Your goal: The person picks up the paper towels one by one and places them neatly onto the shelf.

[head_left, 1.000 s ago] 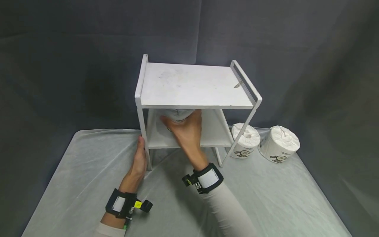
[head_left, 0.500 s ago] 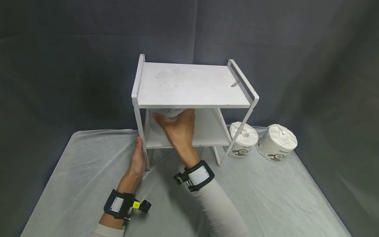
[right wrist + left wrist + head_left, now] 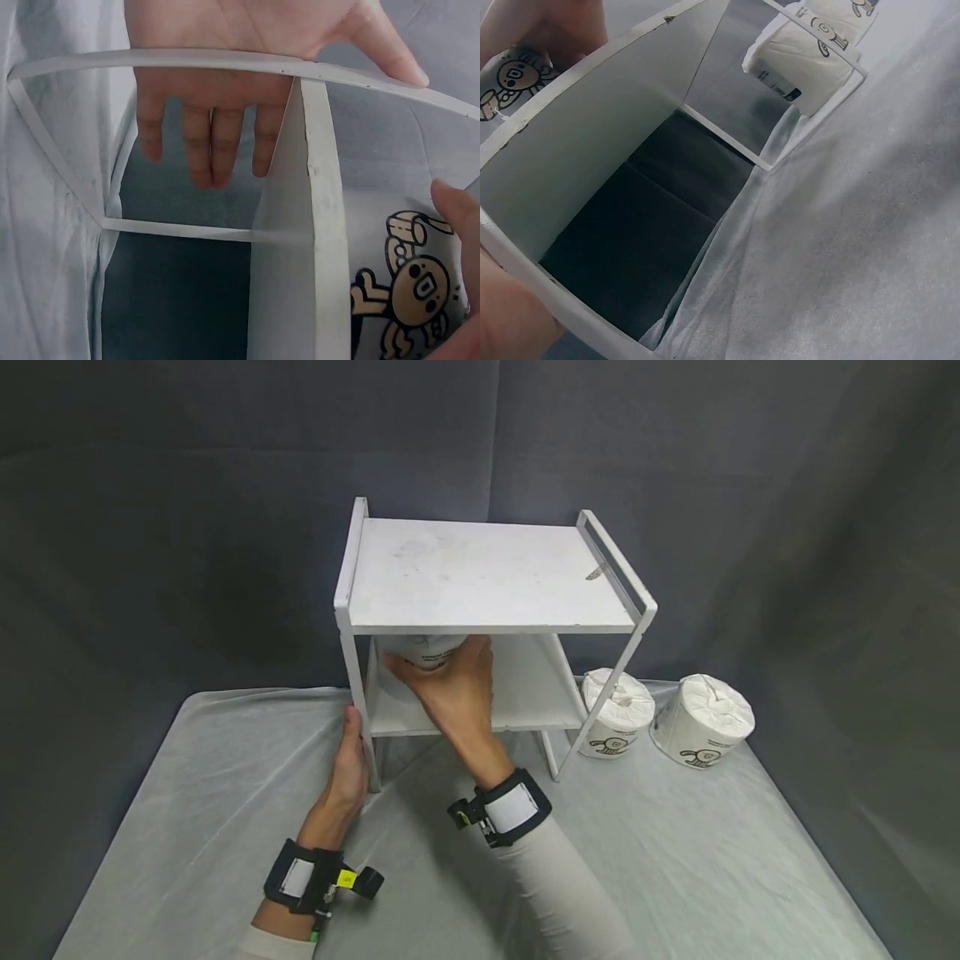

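Observation:
On the lower tier of a white two-tier shelf (image 3: pixel 487 577), a wrapped toilet paper roll (image 3: pixel 422 648) stands towards the left side, partly hidden under the top board. My right hand (image 3: pixel 459 689) reaches in from the front and grips this roll, thumb on its left and fingers on its right. The right wrist view shows a printed cartoon on the roll's wrapper (image 3: pixel 420 292). Against the shelf's front left leg rests my left hand (image 3: pixel 350 768). Its fingers (image 3: pixel 199 146) extend straight past the leg in the right wrist view, with the thumb apart.
Two more wrapped toilet paper rolls, a nearer-to-shelf roll (image 3: pixel 618 714) and an outer roll (image 3: pixel 705 722), stand on the cloth-covered table (image 3: pixel 712 860) right of the shelf. A dark grey curtain (image 3: pixel 225 527) hangs behind.
My right hand has moved a little to the left with the roll along the lower tier. More of the roll now shows under the top board. My left hand stays at the leg.

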`<state>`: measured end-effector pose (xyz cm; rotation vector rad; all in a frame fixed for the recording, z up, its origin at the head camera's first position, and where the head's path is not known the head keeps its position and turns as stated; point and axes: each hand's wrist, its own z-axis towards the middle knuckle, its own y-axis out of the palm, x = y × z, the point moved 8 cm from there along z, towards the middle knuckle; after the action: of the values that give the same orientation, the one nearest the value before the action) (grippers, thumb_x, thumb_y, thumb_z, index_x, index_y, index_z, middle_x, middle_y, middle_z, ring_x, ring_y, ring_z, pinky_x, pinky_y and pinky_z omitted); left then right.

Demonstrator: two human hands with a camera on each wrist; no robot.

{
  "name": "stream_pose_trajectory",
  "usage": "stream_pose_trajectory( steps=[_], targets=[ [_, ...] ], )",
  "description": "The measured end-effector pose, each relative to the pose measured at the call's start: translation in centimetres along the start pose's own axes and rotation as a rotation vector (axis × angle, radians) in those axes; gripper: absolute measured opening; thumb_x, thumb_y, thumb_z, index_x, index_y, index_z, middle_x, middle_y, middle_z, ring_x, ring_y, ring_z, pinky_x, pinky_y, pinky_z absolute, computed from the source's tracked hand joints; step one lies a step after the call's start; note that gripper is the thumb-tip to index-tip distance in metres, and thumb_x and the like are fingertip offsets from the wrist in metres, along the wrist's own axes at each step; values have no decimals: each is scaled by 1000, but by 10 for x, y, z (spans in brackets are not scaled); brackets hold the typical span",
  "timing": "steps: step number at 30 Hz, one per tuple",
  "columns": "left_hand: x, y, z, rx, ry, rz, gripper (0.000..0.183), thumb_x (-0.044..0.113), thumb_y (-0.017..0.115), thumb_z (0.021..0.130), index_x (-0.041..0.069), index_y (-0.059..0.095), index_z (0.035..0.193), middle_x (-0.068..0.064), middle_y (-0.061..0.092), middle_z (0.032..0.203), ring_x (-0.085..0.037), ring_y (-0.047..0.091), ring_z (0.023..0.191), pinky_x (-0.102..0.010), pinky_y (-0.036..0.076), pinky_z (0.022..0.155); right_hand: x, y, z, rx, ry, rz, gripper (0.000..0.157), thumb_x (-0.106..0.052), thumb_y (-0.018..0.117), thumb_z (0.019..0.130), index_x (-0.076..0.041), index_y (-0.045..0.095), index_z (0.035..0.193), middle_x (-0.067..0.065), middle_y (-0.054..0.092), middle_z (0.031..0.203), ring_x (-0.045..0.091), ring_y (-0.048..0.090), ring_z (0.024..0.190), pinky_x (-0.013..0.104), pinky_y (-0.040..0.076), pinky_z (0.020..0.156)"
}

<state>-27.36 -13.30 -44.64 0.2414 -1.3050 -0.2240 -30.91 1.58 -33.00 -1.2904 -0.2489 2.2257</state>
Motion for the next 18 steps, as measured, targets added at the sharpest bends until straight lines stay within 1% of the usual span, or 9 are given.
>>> stream_pose_trajectory(
  steps=[4, 6, 11, 14, 18],
  targets=[
    [0, 1, 0, -5, -11, -6, 88, 62, 26, 98, 5, -3, 158, -15, -3, 164, -23, -6, 149, -40, -9, 118, 1, -7, -2, -37, -34, 14, 116, -65, 80, 61, -12, 24, 149, 13, 50, 133, 19, 51, 121, 41, 48, 93],
    [-1, 0, 0, -7, -19, 1, 87, 63, 25, 98, 7, -5, 158, -13, -4, 164, -22, -6, 149, -40, -9, 118, 2, -11, -2, -56, -60, 16, 117, -63, 82, 61, -12, 24, 149, 12, 51, 135, 18, 51, 123, 40, 47, 96],
    [0, 1, 0, -15, -24, 37, 85, 63, 21, 99, 9, -8, 158, -10, -8, 164, -20, -11, 149, -41, -12, 117, 9, -24, -2, -105, -88, -7, 122, -61, 84, 59, -12, 22, 153, 12, 46, 143, 18, 47, 129, 38, 43, 103],
    [0, 1, 1, -13, -24, 45, 86, 63, 21, 98, 10, -9, 158, -10, -10, 164, -20, -12, 149, -41, -13, 117, 15, -30, -2, -140, -81, -26, 122, -61, 84, 59, -11, 24, 153, 13, 43, 148, 22, 45, 133, 38, 42, 105],
    [0, 1, 1, -9, -7, 49, 85, 63, 21, 99, 9, -6, 158, -12, -7, 165, -21, -10, 150, -41, -11, 117, 25, -35, -3, -199, -40, -47, 120, -59, 85, 58, -7, 28, 150, 20, 44, 147, 32, 46, 133, 43, 41, 105]
  ],
)
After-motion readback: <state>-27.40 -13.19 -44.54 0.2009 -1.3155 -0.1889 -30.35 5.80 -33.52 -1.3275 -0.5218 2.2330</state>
